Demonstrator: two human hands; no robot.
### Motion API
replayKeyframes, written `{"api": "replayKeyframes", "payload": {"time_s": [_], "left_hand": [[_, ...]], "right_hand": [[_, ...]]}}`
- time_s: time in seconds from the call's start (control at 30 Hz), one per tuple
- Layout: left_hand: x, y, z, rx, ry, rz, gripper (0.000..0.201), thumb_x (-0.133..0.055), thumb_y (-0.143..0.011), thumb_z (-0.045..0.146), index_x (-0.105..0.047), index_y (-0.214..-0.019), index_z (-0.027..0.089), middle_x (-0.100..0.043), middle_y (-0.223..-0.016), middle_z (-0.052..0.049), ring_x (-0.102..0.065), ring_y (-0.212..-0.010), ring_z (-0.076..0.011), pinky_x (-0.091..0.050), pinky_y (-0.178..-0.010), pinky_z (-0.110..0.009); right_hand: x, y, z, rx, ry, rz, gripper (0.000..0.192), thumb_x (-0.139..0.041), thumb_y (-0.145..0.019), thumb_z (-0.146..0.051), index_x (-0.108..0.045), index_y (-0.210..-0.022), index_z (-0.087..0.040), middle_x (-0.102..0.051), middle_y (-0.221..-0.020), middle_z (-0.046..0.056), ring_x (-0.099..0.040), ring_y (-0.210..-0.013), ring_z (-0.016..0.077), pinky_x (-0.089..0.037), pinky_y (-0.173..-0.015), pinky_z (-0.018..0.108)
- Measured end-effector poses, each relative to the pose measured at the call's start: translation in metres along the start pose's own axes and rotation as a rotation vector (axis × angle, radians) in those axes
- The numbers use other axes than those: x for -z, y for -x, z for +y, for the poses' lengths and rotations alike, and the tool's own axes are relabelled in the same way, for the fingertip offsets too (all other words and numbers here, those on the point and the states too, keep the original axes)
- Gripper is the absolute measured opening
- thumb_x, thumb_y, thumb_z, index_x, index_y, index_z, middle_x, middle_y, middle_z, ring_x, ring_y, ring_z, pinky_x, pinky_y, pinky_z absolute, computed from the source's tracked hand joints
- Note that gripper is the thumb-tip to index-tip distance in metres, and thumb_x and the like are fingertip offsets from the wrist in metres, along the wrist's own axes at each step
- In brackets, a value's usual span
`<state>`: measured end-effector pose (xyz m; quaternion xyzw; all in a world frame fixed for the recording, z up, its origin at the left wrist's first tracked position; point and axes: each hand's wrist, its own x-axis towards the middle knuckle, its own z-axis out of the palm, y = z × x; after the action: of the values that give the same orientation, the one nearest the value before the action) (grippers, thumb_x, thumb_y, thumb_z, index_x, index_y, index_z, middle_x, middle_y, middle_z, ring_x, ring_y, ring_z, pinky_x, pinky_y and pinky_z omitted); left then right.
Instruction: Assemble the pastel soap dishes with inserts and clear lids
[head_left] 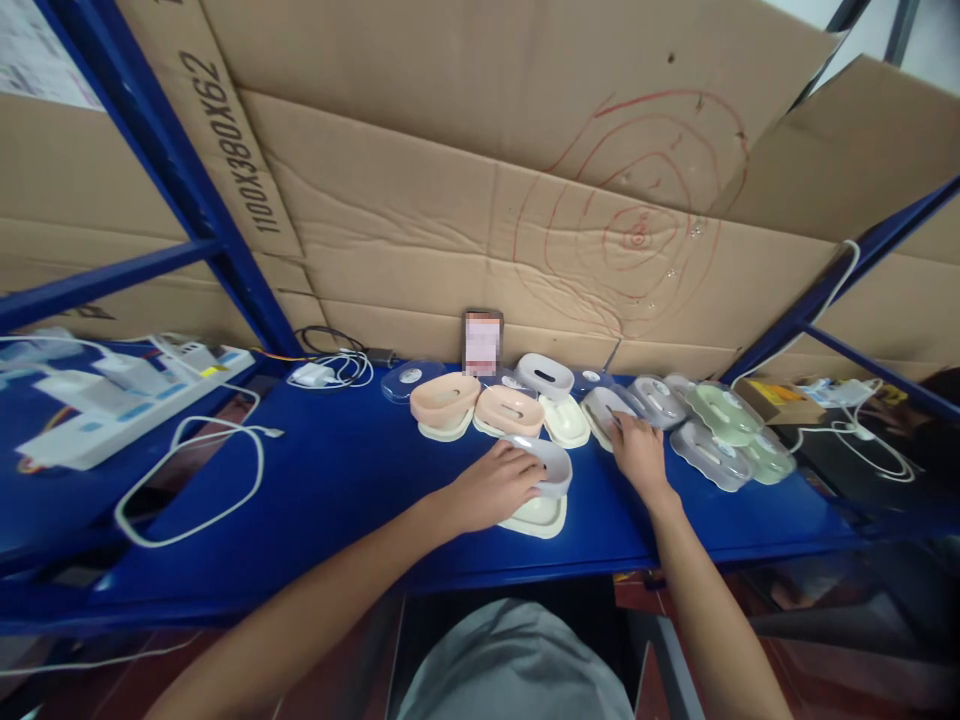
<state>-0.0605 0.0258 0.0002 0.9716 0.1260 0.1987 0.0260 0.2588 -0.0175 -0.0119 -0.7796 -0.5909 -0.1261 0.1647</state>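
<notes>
Presently, left hand (495,487): fingers curled over grey soap dish (551,467).
Right hand (637,452): fingertips pressing clear tray (604,408).
Shelf (337,480): blue.

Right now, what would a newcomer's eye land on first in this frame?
Probably the row of pastel soap dishes on the blue shelf, peach at the left and green at the right. The left hand rests on a lavender dish stacked on a cream tray in front, while the right hand touches a pale dish in the row. Behind, red scribbled rings mark the cardboard backing.
</notes>
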Motion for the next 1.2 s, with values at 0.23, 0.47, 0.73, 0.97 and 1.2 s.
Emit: {"api": "replayKeyframes", "payload": {"time_s": [0.23, 0.47, 0.73, 0.97, 1.2], "left_hand": [[-0.002, -0.004, 0.005, 0.056, -0.089, 0.048, 0.027, -0.062, -0.108, 0.027, -0.063, -0.134, 0.023, -0.072, -0.127, -0.009, -0.066, -0.117, -0.0278, -0.043, -0.101, -0.044], [-0.005, -0.002, 0.001, 0.023, -0.108, 0.038, 0.018, -0.055, -0.112, 0.031, -0.066, -0.122, 0.021, -0.073, -0.112, -0.007, -0.066, -0.105, -0.0246, -0.042, -0.097, -0.041], [-0.005, 0.000, -0.002, -0.009, -0.069, 0.040, 0.020, -0.053, -0.112, 0.031, -0.066, -0.124, 0.020, -0.073, -0.114, -0.007, -0.065, -0.105, -0.0235, -0.042, -0.099, -0.040], [-0.005, 0.000, -0.003, -0.035, -0.066, 0.046, 0.021, -0.052, -0.113, 0.030, -0.066, -0.125, 0.020, -0.073, -0.116, -0.007, -0.065, -0.106, -0.0232, -0.042, -0.100, -0.040], [-0.006, 0.000, -0.003, -0.047, -0.064, 0.046, 0.022, -0.051, -0.112, 0.029, -0.066, -0.126, 0.019, -0.072, -0.115, -0.008, -0.065, -0.104, -0.0238, -0.042, -0.100, -0.040]], "right_hand": [[0.006, -0.031, 0.001, 0.140, -0.125, 0.078, 0.049, -0.033, -0.112, -0.042, -0.067, -0.142, -0.024, -0.069, -0.145, 0.013, -0.060, -0.135, 0.0302, -0.042, -0.113, 0.046], [0.006, -0.068, 0.049, -0.152, 0.000, 0.118, 0.052, -0.041, -0.105, -0.034, -0.060, -0.148, -0.012, -0.061, -0.150, 0.027, -0.053, -0.139, 0.0428, -0.033, -0.115, 0.067], [-0.014, -0.076, 0.082, -0.099, 0.037, -0.011, 0.048, -0.055, -0.100, -0.039, -0.066, -0.144, -0.022, -0.068, -0.145, 0.019, -0.059, -0.133, 0.0394, -0.044, -0.110, 0.058], [-0.013, -0.094, 0.083, -0.015, 0.018, 0.062, 0.048, -0.039, -0.106, -0.025, -0.063, -0.146, -0.014, -0.072, -0.138, 0.019, -0.065, -0.127, 0.0342, -0.050, -0.105, 0.047], [-0.025, -0.080, 0.069, -0.013, 0.100, -0.010, 0.037, -0.051, -0.107, -0.036, -0.074, -0.131, -0.019, -0.078, -0.121, 0.017, -0.069, -0.118, 0.0337, -0.049, -0.105, 0.049]]}}
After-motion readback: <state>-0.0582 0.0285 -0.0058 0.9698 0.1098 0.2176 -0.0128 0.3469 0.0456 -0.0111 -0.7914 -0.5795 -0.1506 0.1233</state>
